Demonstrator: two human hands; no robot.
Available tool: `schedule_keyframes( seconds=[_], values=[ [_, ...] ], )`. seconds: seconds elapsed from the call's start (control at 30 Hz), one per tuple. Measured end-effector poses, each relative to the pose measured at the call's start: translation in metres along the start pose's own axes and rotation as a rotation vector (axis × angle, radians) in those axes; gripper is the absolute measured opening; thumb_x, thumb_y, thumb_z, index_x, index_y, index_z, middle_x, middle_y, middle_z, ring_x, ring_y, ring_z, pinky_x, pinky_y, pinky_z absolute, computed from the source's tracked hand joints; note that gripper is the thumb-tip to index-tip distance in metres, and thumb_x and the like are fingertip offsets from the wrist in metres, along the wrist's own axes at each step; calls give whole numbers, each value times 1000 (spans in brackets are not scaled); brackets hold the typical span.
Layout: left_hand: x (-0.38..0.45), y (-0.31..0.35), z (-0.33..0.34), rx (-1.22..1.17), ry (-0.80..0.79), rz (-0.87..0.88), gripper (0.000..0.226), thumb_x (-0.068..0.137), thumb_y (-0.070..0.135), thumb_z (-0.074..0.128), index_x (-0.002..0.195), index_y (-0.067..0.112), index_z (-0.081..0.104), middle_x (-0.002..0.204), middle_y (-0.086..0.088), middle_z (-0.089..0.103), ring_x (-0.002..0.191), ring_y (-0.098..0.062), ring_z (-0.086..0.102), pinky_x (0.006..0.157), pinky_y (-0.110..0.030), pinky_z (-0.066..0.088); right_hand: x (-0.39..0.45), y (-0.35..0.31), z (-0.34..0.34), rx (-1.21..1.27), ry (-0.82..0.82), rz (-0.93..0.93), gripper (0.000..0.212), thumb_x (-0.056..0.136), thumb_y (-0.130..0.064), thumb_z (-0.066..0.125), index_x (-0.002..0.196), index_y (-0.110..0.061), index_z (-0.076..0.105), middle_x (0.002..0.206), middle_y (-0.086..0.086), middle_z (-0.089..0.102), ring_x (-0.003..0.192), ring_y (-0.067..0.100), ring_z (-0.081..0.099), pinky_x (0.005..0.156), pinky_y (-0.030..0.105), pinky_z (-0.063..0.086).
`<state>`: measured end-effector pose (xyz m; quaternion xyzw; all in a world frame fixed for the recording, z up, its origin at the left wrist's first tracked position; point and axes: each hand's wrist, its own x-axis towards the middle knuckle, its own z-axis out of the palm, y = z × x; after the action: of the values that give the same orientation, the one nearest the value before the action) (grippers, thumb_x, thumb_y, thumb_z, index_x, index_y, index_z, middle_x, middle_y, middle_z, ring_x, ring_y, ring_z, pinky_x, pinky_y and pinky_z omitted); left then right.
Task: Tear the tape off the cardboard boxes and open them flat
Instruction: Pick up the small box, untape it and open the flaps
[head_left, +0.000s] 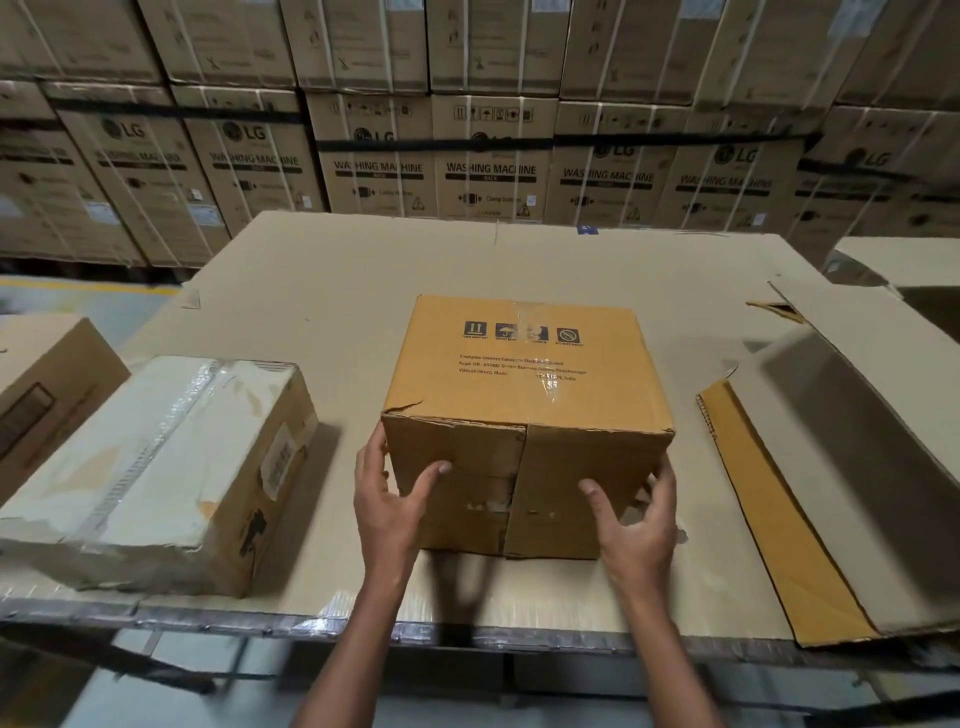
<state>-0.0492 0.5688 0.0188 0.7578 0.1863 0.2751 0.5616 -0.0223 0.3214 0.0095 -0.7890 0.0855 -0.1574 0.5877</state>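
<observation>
at the far left edge of the table (322, 270) stands a plain brown box (41, 379), only partly in view. just beside it, near the front left corner, lies a pale box (156, 467) on its side, wrapped with clear tape and with a white label on its end face. it reaches close to the front edge.

in the middle of the table, near the front edge, stands the yellow-brown cardboard box (524, 415). it has handling symbols and some printed lines on its top face, and a strip of clear tape (540, 364) runs over the top toward me. the side that faces me is made of two flaps that meet in a vertical seam, and the top left corner is a little torn.

my left hand (389, 499) is at the left front corner of this box, thumb on the front flap, fingers (375, 452) spread along the left side, relaxed and not curled around anything. my right hand (636, 525) is at the right front corner, thumb touching the front flap, fingers loosely bent at the right side. i cannot tell if they really grip the corner.

at the right edge of the table lies a flattened carton (831, 467), grey outside and yellow inside, reaching to the front right corner.

behind the table stands a wall of stacked washing machine cartons (488, 171).
</observation>
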Motion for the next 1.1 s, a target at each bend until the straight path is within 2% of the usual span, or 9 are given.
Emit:
schedule_keyframes(
  seconds=[0.1,0.3,0.43,0.6,0.7,0.8,0.9,1.03,1.1],
  values=[
    [-12,-21,4,-33,-134,-133,89,78,38,88,154,30,43,143,9,61,128,-10,59,108,-30,52,-11,28,7,-36,-52,154,94,81,-46,82,158,-35,29,156,1,45,144,25,43,112,47,43],
    [-25,-54,4,43,-242,-356,89,69,59,83,147,35,49,139,5,65,131,-26,60,110,-50,51,-25,54,6,-9,-199,318,96,78,-48,83,158,-31,32,153,1,52,141,26,49,114,47,42],
    [-19,-53,2,11,-185,-296,83,64,70,86,135,35,62,122,13,73,111,-12,70,99,-45,60,-21,38,4,1,-122,297,88,81,-48,81,156,-29,39,149,0,55,136,27,53,109,46,48],
    [-14,-22,-1,19,-100,-188,84,70,77,77,141,38,59,123,12,67,111,-12,66,91,-39,61,-9,16,-2,-13,-37,184,92,72,-79,73,152,-48,41,146,-8,56,133,22,55,101,52,55],
    [-6,-7,2,37,-97,-144,79,75,69,77,145,40,54,128,11,64,115,-11,64,93,-36,56,2,0,-4,-96,-18,110,87,79,-67,76,155,-44,39,139,-18,50,134,19,48,101,47,52],
    [6,1,6,44,-140,-166,70,86,52,79,148,35,53,141,13,60,126,-10,59,103,-36,51,14,-12,-3,-219,-47,120,76,85,-55,76,153,-39,47,136,-12,55,125,15,38,96,41,45],
    [15,-1,9,111,-164,-156,47,90,39,77,134,30,61,130,7,65,122,-17,62,98,-38,53,20,-12,1,-313,-97,104,66,86,-54,75,147,-39,54,145,-7,57,124,20,38,95,41,43],
    [20,-6,8,242,-233,-111,46,92,45,72,132,27,58,126,2,64,117,-21,63,87,-36,52,19,-12,5,-476,-119,71,65,90,-58,67,149,-38,50,153,-6,50,130,25,37,103,46,40],
    [22,-7,9,448,-239,-33,58,95,50,66,144,24,50,145,-4,54,132,-27,52,98,-45,51,18,-17,9,-656,-134,9,59,94,-57,61,149,-36,51,160,-1,39,136,27,32,108,48,31]
  ],
)
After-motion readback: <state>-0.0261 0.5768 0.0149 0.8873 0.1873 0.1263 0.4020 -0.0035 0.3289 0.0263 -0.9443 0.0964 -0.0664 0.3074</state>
